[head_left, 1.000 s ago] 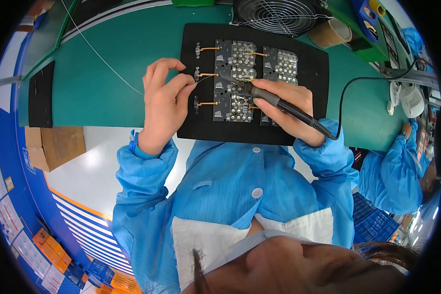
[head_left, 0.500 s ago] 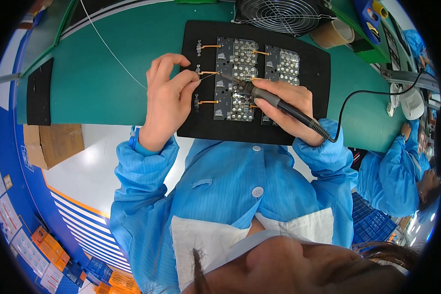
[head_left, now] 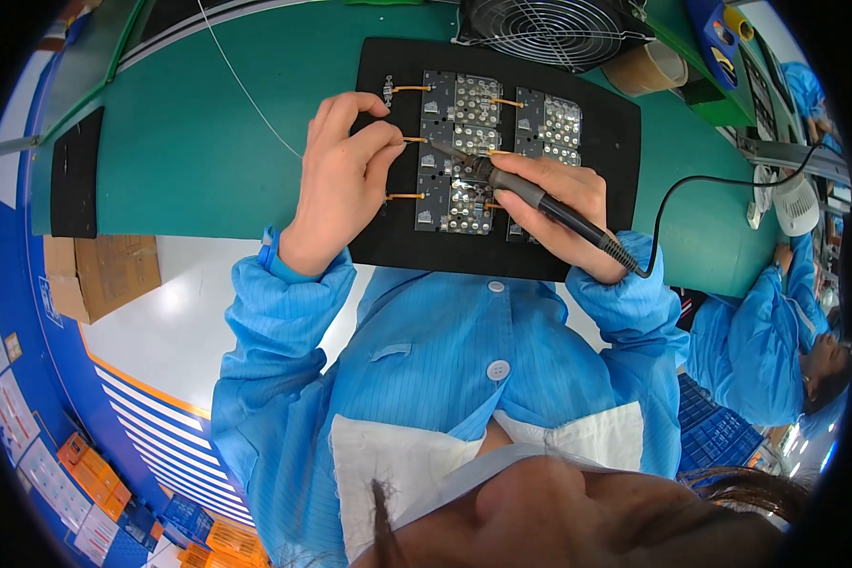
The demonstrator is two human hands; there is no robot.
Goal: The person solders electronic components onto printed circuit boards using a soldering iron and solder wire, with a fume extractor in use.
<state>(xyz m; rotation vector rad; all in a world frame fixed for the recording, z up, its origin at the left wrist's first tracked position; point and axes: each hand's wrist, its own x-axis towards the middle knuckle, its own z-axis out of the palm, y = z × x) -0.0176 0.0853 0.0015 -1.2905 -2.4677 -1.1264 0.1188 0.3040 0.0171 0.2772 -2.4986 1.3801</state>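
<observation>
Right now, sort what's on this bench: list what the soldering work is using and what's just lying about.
In use:
soldering iron in the right hand
circuit boards on the black mat
orange wire pinched by the left hand

Lying about:
tape roll
fan
cardboard box

A round black fan (head_left: 551,30) sits at the top centre on a green bench mat (head_left: 208,161), with a roll of brown tape (head_left: 646,68) to its right. A cardboard box (head_left: 99,275) lies at left. Another person in blue coat (head_left: 757,350) works at far right.
</observation>
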